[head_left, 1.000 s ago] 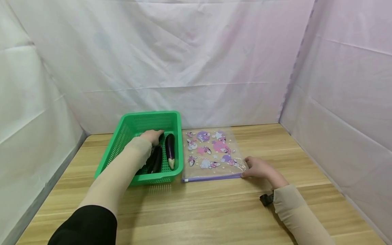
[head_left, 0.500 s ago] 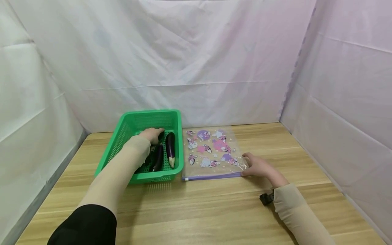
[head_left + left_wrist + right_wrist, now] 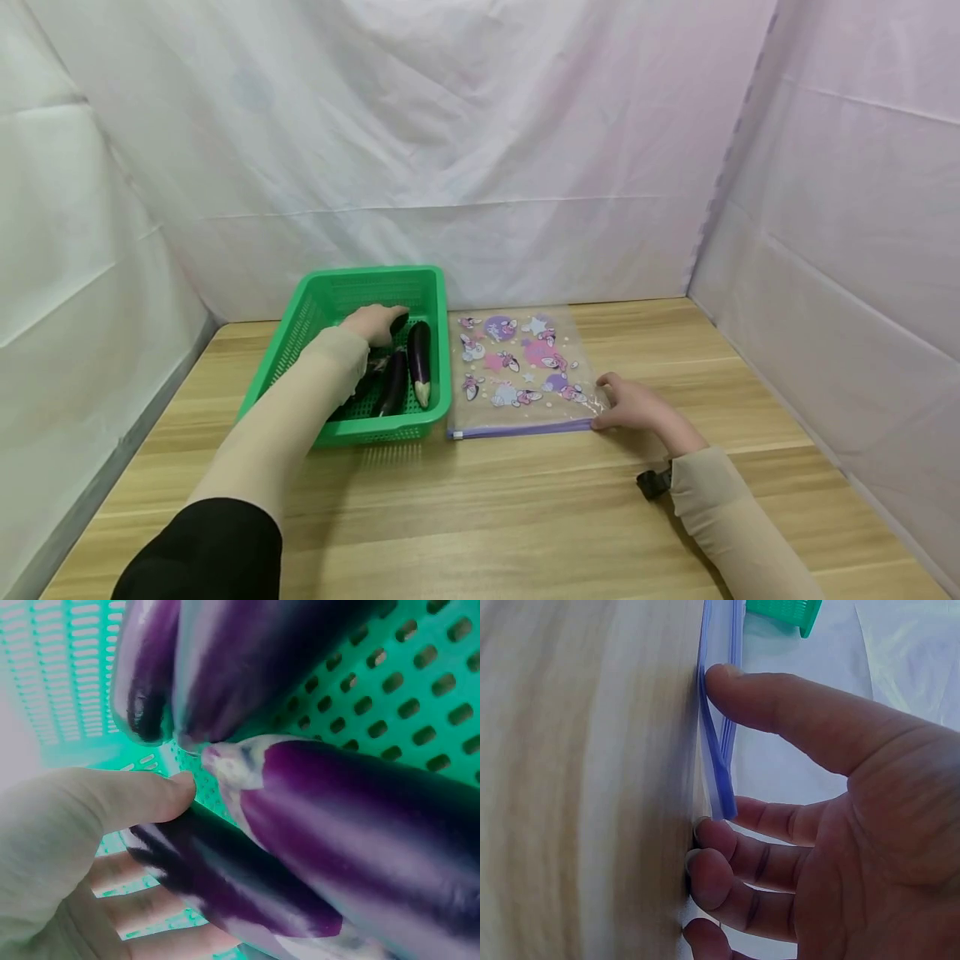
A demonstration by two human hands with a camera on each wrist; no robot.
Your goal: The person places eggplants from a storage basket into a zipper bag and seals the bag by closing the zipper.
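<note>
In the head view my left hand (image 3: 372,323) reaches into the green basket (image 3: 251,392). Its thumb and fingers hold a dark purple eggplant (image 3: 247,874), seen close in the left wrist view with the thumb on one side and fingers on the other. Another eggplant (image 3: 352,817) lies against it, and more lie in the basket, including one along the right wall (image 3: 419,358). A clear printed zipper bag (image 3: 517,371) lies flat beside the basket. My right hand (image 3: 637,408) touches its near right corner, thumb at the purple zipper strip (image 3: 724,787), other fingertips on the table.
The wooden table (image 3: 525,517) runs up to a white cloth (image 3: 480,150) at the back, with cloth walls left and right. The basket's right wall stands close beside the bag. A small black device (image 3: 653,484) sits at my right wrist.
My left hand has risen slightly and shifted a little right with the eggplant. The eggplants beneath show a bit more. My right hand stays at the bag's corner.
</note>
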